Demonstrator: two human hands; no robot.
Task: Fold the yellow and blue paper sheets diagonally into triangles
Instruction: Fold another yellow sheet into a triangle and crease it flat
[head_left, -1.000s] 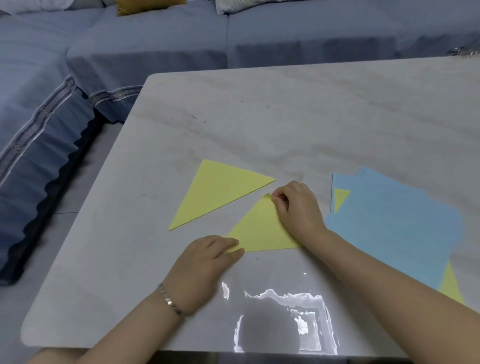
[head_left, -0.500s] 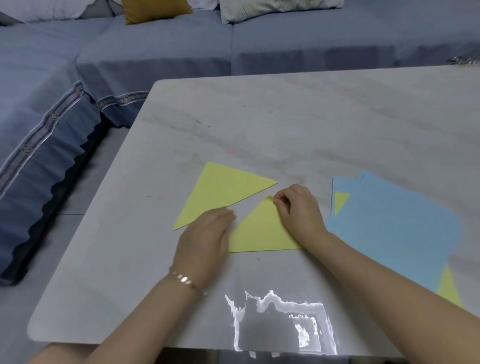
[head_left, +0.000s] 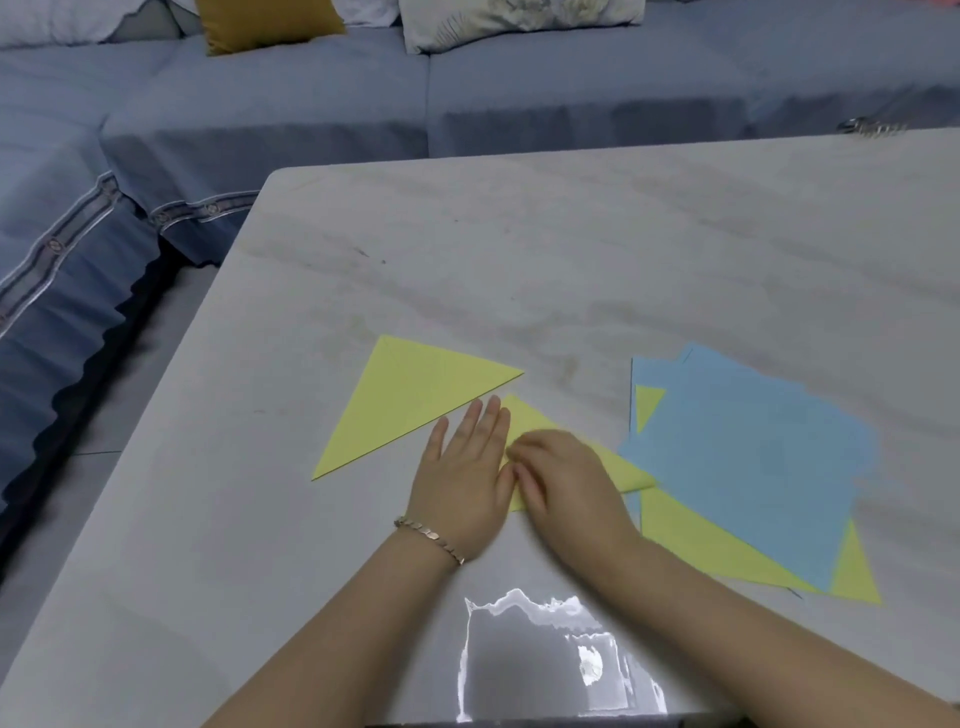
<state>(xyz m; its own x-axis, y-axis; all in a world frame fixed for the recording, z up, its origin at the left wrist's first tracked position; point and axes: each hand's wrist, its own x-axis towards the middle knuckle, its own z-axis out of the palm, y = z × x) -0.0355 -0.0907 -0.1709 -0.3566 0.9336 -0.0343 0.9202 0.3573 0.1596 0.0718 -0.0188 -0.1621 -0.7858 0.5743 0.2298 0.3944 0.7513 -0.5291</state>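
Setting: pale marbled desk (head_left: 571, 260) before a blue sofa (head_left: 311, 104).
Work piece: small yellow triangle (head_left: 530, 415), flat on the desk under both hands, tip pointing away from the person, right corner reaching the edge of the paper stack.
Grip, left: the left hand (head_left: 465, 467) lies open, fingers straight and flat across the piece's left side.
Grip, right: the right hand (head_left: 563, 483) sits blurred on top of the piece; whether it pinches or only presses, I cannot tell.
Done: large yellow triangle (head_left: 410, 405), just beyond the left fingertips.
Waiting: blue sheets (head_left: 753, 457) over yellow sheets (head_left: 691, 540), just right of the right hand.
Key relation: the piece's visible long edge slants from its tip down-right toward the stack. The right hand is nearer the stack, so the next sheet is probably its reach. The left hand is nearer the finished triangle.
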